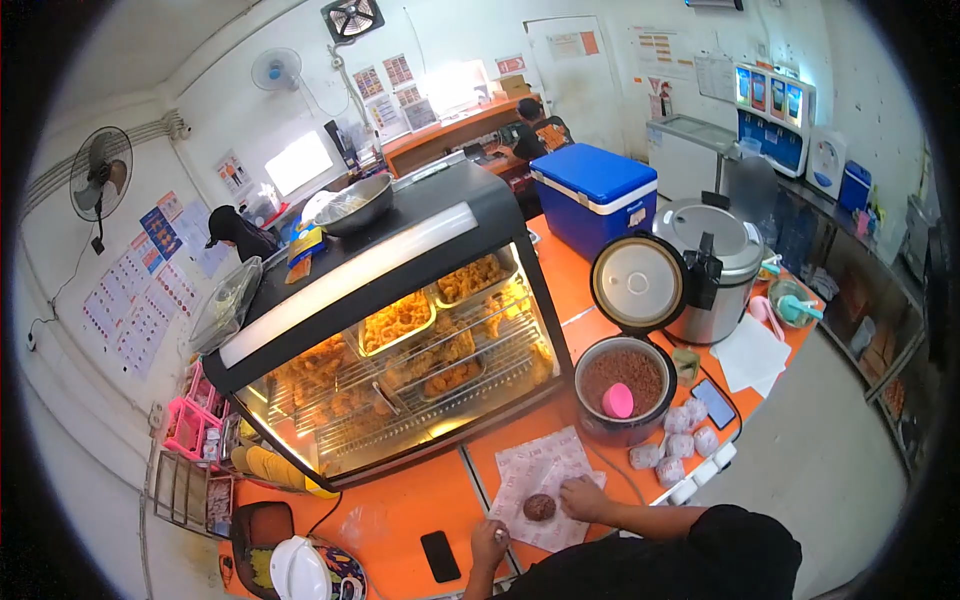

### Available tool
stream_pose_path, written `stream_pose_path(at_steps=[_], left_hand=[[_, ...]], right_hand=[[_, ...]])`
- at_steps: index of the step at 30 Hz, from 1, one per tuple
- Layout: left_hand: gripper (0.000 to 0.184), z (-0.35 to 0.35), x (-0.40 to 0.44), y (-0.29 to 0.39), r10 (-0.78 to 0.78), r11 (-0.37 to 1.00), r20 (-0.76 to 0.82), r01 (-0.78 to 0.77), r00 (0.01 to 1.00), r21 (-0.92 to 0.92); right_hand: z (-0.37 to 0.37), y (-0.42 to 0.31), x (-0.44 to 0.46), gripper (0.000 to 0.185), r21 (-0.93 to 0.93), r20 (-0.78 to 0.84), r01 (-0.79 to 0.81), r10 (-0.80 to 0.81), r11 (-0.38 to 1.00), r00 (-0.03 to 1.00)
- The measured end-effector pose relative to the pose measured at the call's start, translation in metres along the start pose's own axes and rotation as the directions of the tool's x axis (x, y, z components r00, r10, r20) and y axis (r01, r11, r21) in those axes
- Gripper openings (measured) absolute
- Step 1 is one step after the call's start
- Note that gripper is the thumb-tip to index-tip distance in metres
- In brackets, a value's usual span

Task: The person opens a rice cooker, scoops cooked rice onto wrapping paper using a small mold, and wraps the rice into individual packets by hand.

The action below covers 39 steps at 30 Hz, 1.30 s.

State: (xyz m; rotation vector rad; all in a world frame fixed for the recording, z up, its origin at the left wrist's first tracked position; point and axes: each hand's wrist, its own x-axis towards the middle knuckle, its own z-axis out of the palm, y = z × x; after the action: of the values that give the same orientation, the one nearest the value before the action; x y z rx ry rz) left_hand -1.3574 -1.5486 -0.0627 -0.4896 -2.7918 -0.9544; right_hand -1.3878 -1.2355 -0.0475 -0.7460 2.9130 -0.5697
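Note:
A mound of reddish-brown rice (539, 508) sits on a sheet of printed wrapping paper (545, 458) spread on the orange table. My left hand (489, 546) is closed at the paper's lower left edge, with a bit of white paper at its fingers. On the other side of the rice, my right hand (583, 498) has its fingers curled on the paper's right edge. Behind it stands an open rice cooker (620, 425) of the same rice, with a pink scoop (617, 400) inside. Several wrapped rice balls (679, 445) lie to the right of the cooker.
A lit display warmer (400, 360) of fried food fills the table's back left. A black phone (440, 556) lies left of my hands; another phone (714, 403) is by the cooker. A steel pot (710, 260) and blue cooler (595, 190) stand behind. Other people (240, 235) are farther back.

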Motion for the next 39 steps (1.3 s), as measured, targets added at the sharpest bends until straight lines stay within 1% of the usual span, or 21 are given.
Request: stream_pose_path(at_steps=[2,3,4,6,7,10,11,12,14,15,18,21,24,27,30,33,35,36,37,39], left_hand=[[0.017,0.006,-0.004,-0.003,0.056,0.997,0.009,-0.056,0.998,0.051],[0.018,0.011,-0.011,-0.006,0.081,0.994,0.017,-0.082,0.997,0.075],[0.019,0.014,-0.014,-0.007,0.095,0.992,0.017,-0.096,0.995,0.088],[0.020,0.018,-0.020,-0.006,0.121,0.986,0.019,-0.123,0.992,0.115],[0.020,0.021,-0.022,-0.004,0.132,0.985,0.003,-0.131,0.991,0.115],[0.021,0.022,-0.027,-0.004,0.140,0.982,-0.035,-0.135,0.989,0.135],[0.020,0.022,-0.027,-0.005,0.132,0.981,-0.048,-0.124,0.990,0.148],[0.019,0.023,-0.027,-0.005,0.124,0.980,-0.060,-0.113,0.991,0.161],[0.019,0.035,-0.025,-0.017,-0.030,0.995,-0.122,0.041,0.992,0.088],[0.019,0.045,-0.026,-0.025,-0.108,0.992,-0.147,0.116,0.983,0.047],[0.017,0.052,-0.033,-0.043,-0.275,0.961,-0.136,0.278,0.952,0.002],[0.015,0.066,-0.035,-0.051,-0.471,0.877,-0.146,0.445,0.870,-0.181],[0.018,0.089,-0.039,-0.079,-0.604,0.752,-0.063,0.543,0.794,-0.374],[0.024,0.087,-0.036,-0.080,-0.604,0.737,-0.027,0.546,0.796,-0.399],[0.030,0.075,-0.028,-0.060,-0.662,0.636,0.252,0.707,0.705,-0.308],[0.043,0.081,-0.023,-0.049,-0.787,0.330,0.330,0.807,0.521,-0.489],[0.050,0.105,-0.033,-0.063,-0.606,0.665,0.242,0.649,0.758,-0.368],[0.054,0.118,-0.040,-0.071,-0.486,0.798,0.203,0.527,0.850,-0.293],[0.053,0.111,-0.044,-0.058,-0.449,0.789,0.276,0.522,0.850,-0.324],[0.053,0.089,-0.047,-0.037,-0.398,0.651,0.476,0.607,0.784,-0.456]], right_hand=[[-0.026,-0.029,0.034,0.033,0.208,-0.008,0.074,-0.074,0.975,0.997],[-0.025,-0.042,0.046,0.036,0.151,-0.206,0.249,-0.216,0.957,0.954],[-0.021,-0.052,0.053,0.040,0.061,-0.384,0.407,-0.355,0.911,0.852],[-0.006,-0.058,0.070,0.045,-0.077,-0.171,0.498,-0.504,0.864,0.847],[0.002,-0.056,0.074,0.048,-0.134,-0.055,0.548,-0.558,0.826,0.828],[0.022,-0.046,0.064,0.051,-0.173,0.254,0.537,-0.489,0.826,0.835],[0.018,-0.045,0.058,0.056,-0.178,0.423,0.507,-0.399,0.844,0.813],[0.020,-0.038,0.050,0.057,-0.171,0.369,0.509,-0.424,0.844,0.827],[0.029,-0.027,0.029,0.060,-0.152,0.258,0.512,-0.466,0.846,0.846],[0.027,-0.026,0.025,0.066,-0.156,0.355,0.499,-0.423,0.852,0.834],[0.030,-0.025,0.015,0.072,-0.141,0.323,0.454,-0.393,0.880,0.861],[0.029,-0.023,0.003,0.076,-0.192,0.317,0.410,-0.340,0.891,0.886],[0.038,-0.017,-0.004,0.080,-0.166,0.227,0.376,-0.336,0.912,0.914],[0.039,-0.019,-0.008,0.080,-0.167,0.224,0.357,-0.318,0.919,0.921],[0.048,-0.017,-0.008,0.080,-0.158,0.185,0.334,-0.304,0.929,0.934],[0.057,-0.016,-0.008,0.079,-0.127,0.164,0.319,-0.297,0.939,0.941],[0.061,-0.016,-0.008,0.080,-0.129,0.140,0.306,-0.288,0.943,0.947],[0.062,-0.015,-0.008,0.081,-0.130,0.129,0.299,-0.283,0.945,0.950],[0.061,-0.016,-0.008,0.080,-0.122,0.145,0.295,-0.277,0.948,0.950],[0.055,-0.018,-0.007,0.079,-0.105,0.178,0.286,-0.265,0.952,0.948]])
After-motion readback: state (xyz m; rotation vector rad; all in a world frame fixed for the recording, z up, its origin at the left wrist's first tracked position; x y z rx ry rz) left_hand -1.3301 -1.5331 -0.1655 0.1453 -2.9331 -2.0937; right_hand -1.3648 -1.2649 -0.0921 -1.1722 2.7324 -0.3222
